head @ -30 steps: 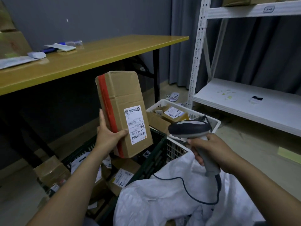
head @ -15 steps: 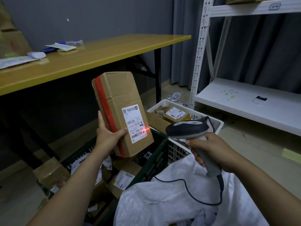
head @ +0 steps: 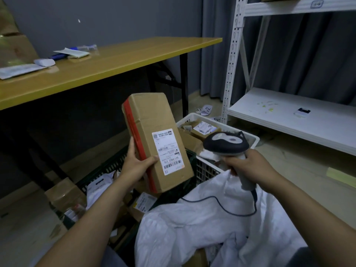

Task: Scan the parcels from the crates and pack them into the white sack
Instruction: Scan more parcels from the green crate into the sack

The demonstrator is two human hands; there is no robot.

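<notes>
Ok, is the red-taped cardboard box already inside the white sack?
No, the left hand grips the red-taped cardboard box up in the air, beside the white sack and not in it.

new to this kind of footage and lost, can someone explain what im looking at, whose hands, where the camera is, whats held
There is no machine here: a person works with bare hands. All the pictures come from one camera worn on the head, looking forward and down. The left hand holds a cardboard parcel with a red tape strip, its white label facing the camera. The right hand grips a corded barcode scanner. Below them lies the white sack, and beside it a dark crate and a white crate with more parcels. A yellow table with papers stands behind, a white shelf to the right.
</notes>
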